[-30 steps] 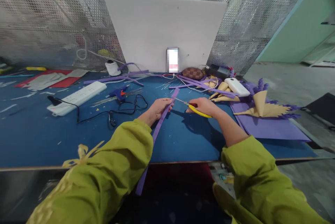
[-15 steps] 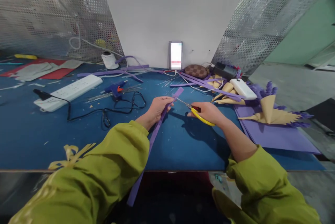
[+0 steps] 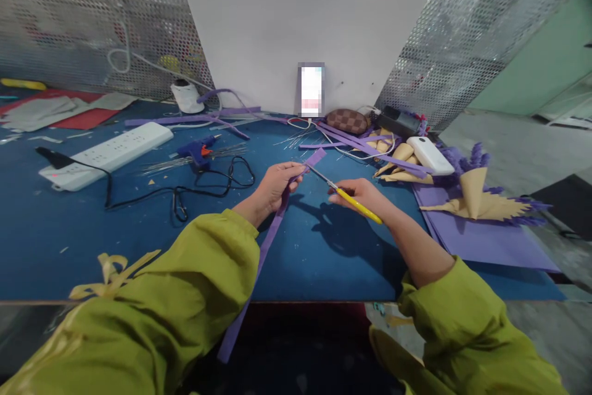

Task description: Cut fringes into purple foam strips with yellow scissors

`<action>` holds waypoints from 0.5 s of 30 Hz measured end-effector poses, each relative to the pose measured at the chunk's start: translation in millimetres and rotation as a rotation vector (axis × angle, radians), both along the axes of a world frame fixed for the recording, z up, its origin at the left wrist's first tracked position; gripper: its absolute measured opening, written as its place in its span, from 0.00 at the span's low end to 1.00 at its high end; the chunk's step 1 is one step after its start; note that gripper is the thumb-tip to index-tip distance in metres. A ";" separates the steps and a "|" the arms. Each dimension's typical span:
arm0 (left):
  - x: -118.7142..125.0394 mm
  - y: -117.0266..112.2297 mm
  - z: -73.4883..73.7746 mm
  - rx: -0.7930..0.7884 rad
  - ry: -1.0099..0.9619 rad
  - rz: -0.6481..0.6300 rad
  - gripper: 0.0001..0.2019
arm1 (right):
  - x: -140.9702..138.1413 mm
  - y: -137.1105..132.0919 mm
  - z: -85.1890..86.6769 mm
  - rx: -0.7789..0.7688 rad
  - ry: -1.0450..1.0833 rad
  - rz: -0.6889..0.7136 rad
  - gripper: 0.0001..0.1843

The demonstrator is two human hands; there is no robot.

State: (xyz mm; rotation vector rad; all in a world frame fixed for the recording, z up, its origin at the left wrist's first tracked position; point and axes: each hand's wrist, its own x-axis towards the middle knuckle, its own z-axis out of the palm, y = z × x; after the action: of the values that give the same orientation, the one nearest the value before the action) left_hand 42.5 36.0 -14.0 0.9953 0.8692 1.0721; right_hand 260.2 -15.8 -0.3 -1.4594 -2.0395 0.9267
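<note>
A long purple strip (image 3: 272,232) runs from my left hand (image 3: 279,185) down over the table edge toward my lap. Thumb and fingers of that hand pinch it near its upper end, and a short piece sticks out beyond them. My right hand (image 3: 363,196) grips a pair of yellow-handled scissors (image 3: 355,203). The scissors' blades point up and left, with their tips at the strip beside my left fingertips. Whether the blades have cut into the strip I cannot tell.
On the blue table (image 3: 314,272) lie a white power strip (image 3: 111,154), a blue glue gun (image 3: 197,151) and thin wires. A lit phone (image 3: 311,90) leans on the white board. To the right are a white power bank (image 3: 431,156), purple sheets (image 3: 490,241) and paper-wrapped purple flowers (image 3: 476,195).
The scissors' handles have come together and the blades look more closed. Both hands stay close to the same place, and the view has shifted slightly.
</note>
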 end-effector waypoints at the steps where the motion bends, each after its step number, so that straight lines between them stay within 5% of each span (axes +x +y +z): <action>1: -0.7 0.3 0.8 -0.009 -0.012 -0.027 0.07 | 0.7 -0.1 0.3 -0.033 0.023 0.010 0.24; 6: -1.6 -0.2 3.8 -0.030 -0.042 -0.104 0.08 | 2.8 -0.4 2.8 -0.100 0.047 0.031 0.28; 15: 0.9 -1.8 2.9 0.022 0.002 0.027 0.10 | 3.1 3.8 -7.2 0.074 -0.056 -0.021 0.22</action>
State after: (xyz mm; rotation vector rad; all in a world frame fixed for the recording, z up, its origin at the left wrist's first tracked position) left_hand 43.4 34.1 -11.1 1.0055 0.8760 1.1055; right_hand 263.3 -12.0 -7.5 -1.4794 -2.0715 0.8022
